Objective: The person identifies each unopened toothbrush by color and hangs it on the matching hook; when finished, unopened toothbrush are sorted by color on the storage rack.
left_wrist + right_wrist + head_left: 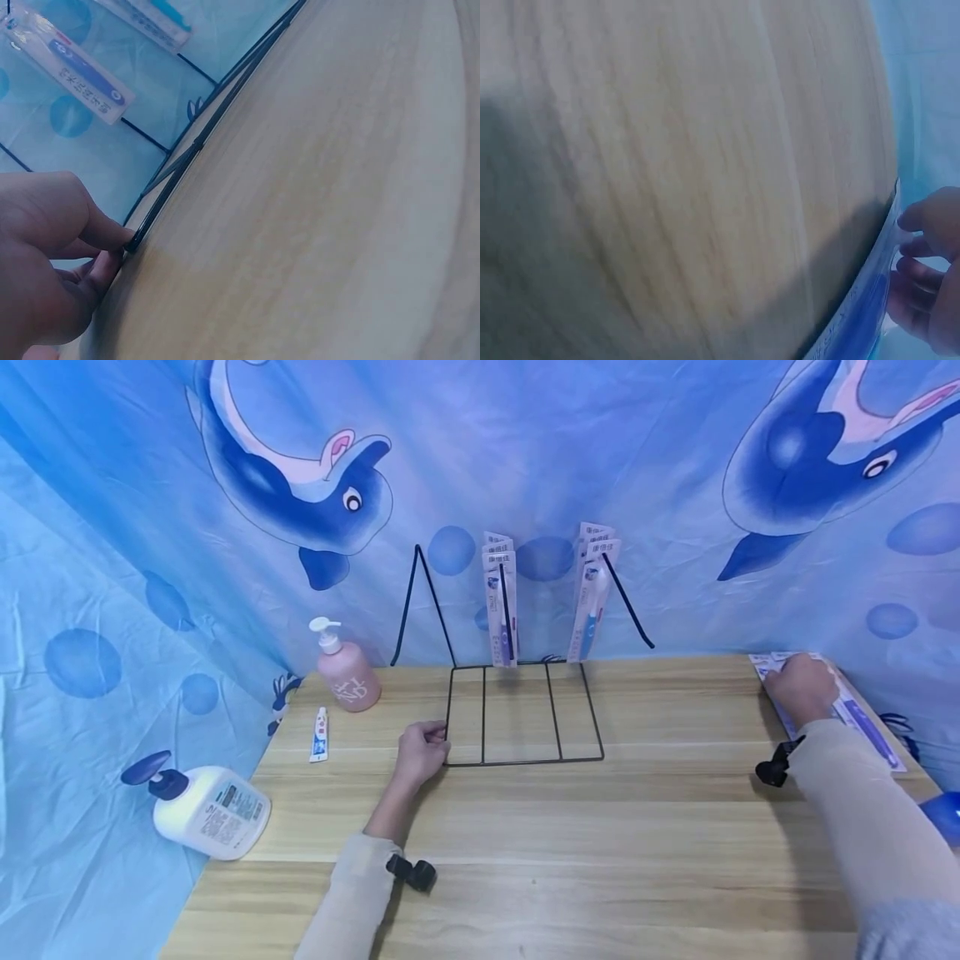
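Note:
A black wire rack (483, 718) stands on the table with toothbrush packages on its hooks. Several purple packages (494, 627) hang at the middle hook and several blue ones (581, 627) at the right hook; the left hook is bare. My left hand (422, 750) pinches the rack's front left corner, as the left wrist view also shows. At the far right, my right hand (806, 687) has its fingers curled at the edge of a packaged toothbrush (861, 311). More toothbrush packages (870, 727) lie beneath and beside that hand, which partly hides them.
A pink pump bottle (349, 677) and a small toothpaste tube (320, 737) stand and lie left of the rack. A white pump bottle (213, 812) is at the table's left edge. A blue object (945, 817) shows at the right edge. A dolphin-print curtain (540, 460) hangs behind.

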Tool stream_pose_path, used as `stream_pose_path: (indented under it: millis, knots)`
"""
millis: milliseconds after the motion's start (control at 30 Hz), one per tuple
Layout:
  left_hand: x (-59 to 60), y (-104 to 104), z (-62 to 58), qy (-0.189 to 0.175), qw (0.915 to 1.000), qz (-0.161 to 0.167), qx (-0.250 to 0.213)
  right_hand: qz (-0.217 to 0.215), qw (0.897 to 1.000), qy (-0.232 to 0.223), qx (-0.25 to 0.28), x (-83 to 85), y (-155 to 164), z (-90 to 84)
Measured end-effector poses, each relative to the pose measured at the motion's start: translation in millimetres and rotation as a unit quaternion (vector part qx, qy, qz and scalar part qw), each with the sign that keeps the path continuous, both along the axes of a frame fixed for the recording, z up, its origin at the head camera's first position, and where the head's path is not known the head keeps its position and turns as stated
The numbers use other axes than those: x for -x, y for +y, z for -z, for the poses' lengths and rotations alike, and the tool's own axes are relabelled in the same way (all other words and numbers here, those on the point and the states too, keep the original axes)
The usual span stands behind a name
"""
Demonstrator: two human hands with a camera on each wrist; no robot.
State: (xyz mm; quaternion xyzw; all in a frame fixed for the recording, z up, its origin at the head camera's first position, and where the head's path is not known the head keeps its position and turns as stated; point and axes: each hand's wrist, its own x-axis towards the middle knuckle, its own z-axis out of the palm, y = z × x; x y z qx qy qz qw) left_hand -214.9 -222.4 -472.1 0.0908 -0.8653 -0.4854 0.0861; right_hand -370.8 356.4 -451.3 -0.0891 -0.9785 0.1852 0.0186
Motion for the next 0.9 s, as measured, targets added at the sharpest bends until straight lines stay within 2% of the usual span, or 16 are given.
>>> stream_pose_path:
  millis: [100, 233, 367, 500, 600, 700, 900]
  knots:
    - [-0.3, 0.2, -0.9, 0.003, 1.0000, 0.001, 0.004, -0.009, 1.000, 0.011, -0.017, -0.6, -2.4, -4.5]
    - [-0.2, 1.4, -2.2, 0.006, 0.9999, 0.006, 0.007, -0.033, 0.999, 0.027, -0.030, -3.6, -5.7, -19.4]
    - [0.1, 1.8, -0.9, 0.004, 1.0000, 0.006, 0.005, -0.054, 0.998, 0.023, -0.017, -10.2, -4.3, -38.6]
    - [-0.3, 2.6, 2.9, 0.005, 0.9999, 0.012, 0.004, -0.054, 0.998, 0.027, -0.003, -21.8, -3.9, -57.8]
    - [-1.7, 2.5, 2.3, 0.008, 0.9999, 0.010, 0.005, -0.057, 0.996, 0.068, 0.011, -29.2, -11.3, -75.3]
    - [-3.5, 0.2, -0.2, 0.008, 0.9999, 0.006, 0.009, -0.073, 0.989, 0.131, 0.019, -35.8, -26.4, -99.1]
    - [-4.2, 0.5, -0.3, 0.008, 0.9998, 0.008, 0.015, -0.098, 0.969, 0.226, 0.006, -69.4, -68.2, -153.2]
